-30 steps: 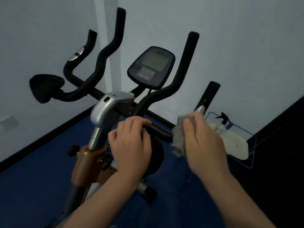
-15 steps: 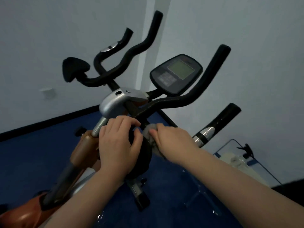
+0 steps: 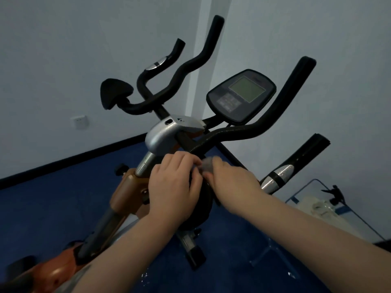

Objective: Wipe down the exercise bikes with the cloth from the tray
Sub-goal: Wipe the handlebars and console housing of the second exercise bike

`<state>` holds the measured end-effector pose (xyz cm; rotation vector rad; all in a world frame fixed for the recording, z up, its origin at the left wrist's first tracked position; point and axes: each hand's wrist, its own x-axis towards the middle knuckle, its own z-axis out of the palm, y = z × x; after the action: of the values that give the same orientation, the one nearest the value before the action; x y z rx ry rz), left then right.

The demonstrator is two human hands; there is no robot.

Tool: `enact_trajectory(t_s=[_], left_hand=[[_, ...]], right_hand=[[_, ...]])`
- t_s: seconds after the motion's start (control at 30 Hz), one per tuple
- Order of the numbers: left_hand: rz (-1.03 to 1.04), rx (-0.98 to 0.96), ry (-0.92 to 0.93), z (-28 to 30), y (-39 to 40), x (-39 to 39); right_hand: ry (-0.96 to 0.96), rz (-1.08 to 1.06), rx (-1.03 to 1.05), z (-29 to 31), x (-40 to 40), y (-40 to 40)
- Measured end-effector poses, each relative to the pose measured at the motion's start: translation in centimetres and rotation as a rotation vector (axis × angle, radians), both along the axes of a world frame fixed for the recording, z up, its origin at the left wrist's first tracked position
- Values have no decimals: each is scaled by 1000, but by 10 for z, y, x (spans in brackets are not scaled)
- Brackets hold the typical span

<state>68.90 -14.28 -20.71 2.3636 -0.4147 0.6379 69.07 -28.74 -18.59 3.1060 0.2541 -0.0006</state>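
So both hands are down low on the exercise bike (image 3: 169,136), right where the black handlebar (image 3: 243,132) runs into the silver clamp cover (image 3: 167,134). The left hand (image 3: 172,187) is curled over a round black pad (image 3: 203,204) just below that junction, fingers bent over the top of it and thumb on the right side, so it's gripping the pad. The right hand (image 3: 230,180) has the grey cloth (image 3: 208,164) bunched under its fingers and pressed onto the bar, right up against the left hand's fingertips. Only a small wad of the cloth pokes out past the fingers; the rest is hidden under the hand, so how tightly it's pinched is hard to say, but the fingers are clearly wrapped on it.

Further off, the console (image 3: 241,96) with its greyish screen sits tilted up on the right of the stem, and another pad (image 3: 116,93) sticks out on the far left. The right outer grip (image 3: 296,163) has a shiny silver band on it. On the blue floor (image 3: 53,206) to the right there's a clear tray (image 3: 304,187) against the wall, holding a spray bottle (image 3: 336,195) and something pale.
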Motion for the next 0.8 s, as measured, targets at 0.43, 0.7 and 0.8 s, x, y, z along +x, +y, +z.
enact_trajectory(t_s=[0.43,0.7,0.8], left_hand=[[-338,170,15,21,19,36],[-384,-147,264,39,-54,13],[-258,-196,401,31,-66,13]], right_hand=[[-233,-45,-123,-13,-28,-5],[-139,274,-248,38,-55,-114],[-263,17,46,19,-52,-75]])
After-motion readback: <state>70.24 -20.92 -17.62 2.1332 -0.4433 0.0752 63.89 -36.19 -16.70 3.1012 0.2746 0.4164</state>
